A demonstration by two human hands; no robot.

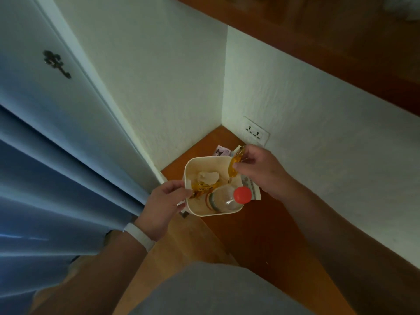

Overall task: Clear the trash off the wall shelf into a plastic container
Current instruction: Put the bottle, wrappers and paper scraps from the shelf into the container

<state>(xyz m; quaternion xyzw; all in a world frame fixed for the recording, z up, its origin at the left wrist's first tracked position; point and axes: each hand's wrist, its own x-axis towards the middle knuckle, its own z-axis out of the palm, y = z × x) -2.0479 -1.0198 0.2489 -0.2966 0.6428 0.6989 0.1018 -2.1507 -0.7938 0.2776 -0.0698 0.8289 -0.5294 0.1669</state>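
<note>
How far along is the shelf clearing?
Done: the plastic container already holds a red-capped clear bottle, crumpled paper and an orange wrapper.
In hand: the left hand grips the container's rim; the right hand holds an orange wrapper over its edge, not yet dropped.
Left: a small pink card by the wall outlet and a paper partly under the container remain on the shelf.

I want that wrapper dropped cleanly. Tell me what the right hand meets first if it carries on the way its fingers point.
Probably the rim of the white plastic container: the right hand points left over it with the amber cellophane wrapper. Depth is unclear; it may pass just above.
</note>
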